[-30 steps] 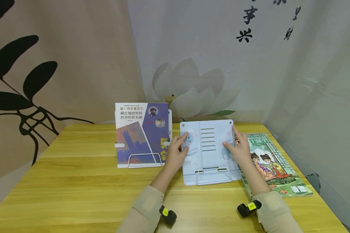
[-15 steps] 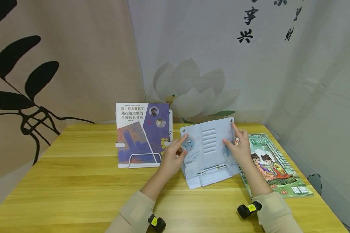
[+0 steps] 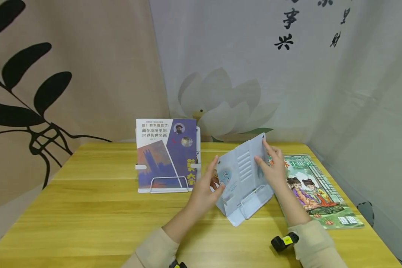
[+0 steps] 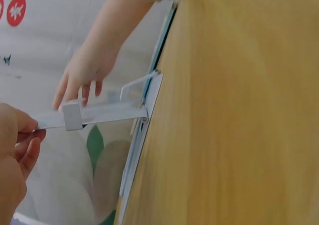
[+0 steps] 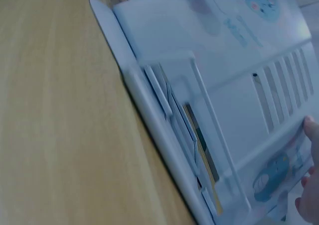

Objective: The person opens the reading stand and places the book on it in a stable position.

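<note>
Presently, the left hand (image 3: 201, 190) pinches the left edge of a pale bluish book stand (image 3: 238, 181) between its thumb and its fingers, the thumb and forefinger being well apart below and above. The right hand (image 3: 275, 167) holds the opposite side: its forefinger reaches to the upper corner, its thumb rests upon the front face, and its other fingers are bent. So the stand is placed between both hands, turned at an angle, with its left side nearer to the person, and its lower part is at the wooden table (image 3: 87, 216). Its panel is thin, smooth and slightly shiny; whether it is metal or plastic, I cannot tell. It carries rounded corners, a column of narrow slots (image 5: 281, 90), printed blue animals and, across the bottom, a bent wire bar (image 5: 215, 116). To the left, a purple and white book (image 3: 184, 156) leans upright on a similar white stand. Just beside the right hand, a glossy green book (image 3: 321, 197) lies flat.
</note>
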A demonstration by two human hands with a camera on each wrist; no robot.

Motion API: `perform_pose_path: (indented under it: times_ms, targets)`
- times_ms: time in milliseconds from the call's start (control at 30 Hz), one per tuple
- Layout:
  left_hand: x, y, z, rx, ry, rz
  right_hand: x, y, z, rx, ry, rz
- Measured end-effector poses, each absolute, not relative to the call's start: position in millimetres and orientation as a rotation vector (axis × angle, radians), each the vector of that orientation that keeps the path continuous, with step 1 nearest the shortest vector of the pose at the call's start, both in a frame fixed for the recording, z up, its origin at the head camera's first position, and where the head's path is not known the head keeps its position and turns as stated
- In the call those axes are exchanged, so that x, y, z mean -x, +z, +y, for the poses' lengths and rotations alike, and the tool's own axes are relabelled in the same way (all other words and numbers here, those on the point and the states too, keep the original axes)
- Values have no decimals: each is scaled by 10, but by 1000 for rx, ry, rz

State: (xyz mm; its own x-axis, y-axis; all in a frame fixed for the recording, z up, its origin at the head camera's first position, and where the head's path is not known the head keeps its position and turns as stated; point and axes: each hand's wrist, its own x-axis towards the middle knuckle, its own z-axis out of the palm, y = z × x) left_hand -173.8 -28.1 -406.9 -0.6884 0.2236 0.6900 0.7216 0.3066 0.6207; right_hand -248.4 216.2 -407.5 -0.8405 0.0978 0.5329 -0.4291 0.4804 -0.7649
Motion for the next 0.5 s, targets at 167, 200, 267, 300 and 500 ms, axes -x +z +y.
perform_pose_path:
  times_ms: [167,200,267,300,500]
  targets:
    - [1670,-4062,-161,923,-1376,-2025,2493,-4008,2083,-339,1327,-2240]
    - [1657,-4063,-139,925,-1368,-2020,2495,-3989,2071,-353,1313,-2249]
    - [1632,-4059,-98,913,-1346,-2022,2496,-3950,2053,-375,1299,-2262]
    - [1619,-4058,-79,900,-1331,-2029,2497,-3930,2047,-382,1294,-2267]
    - [1566,-4048,31,880,-1216,-2030,2498,-3837,2025,-463,1346,-2303]
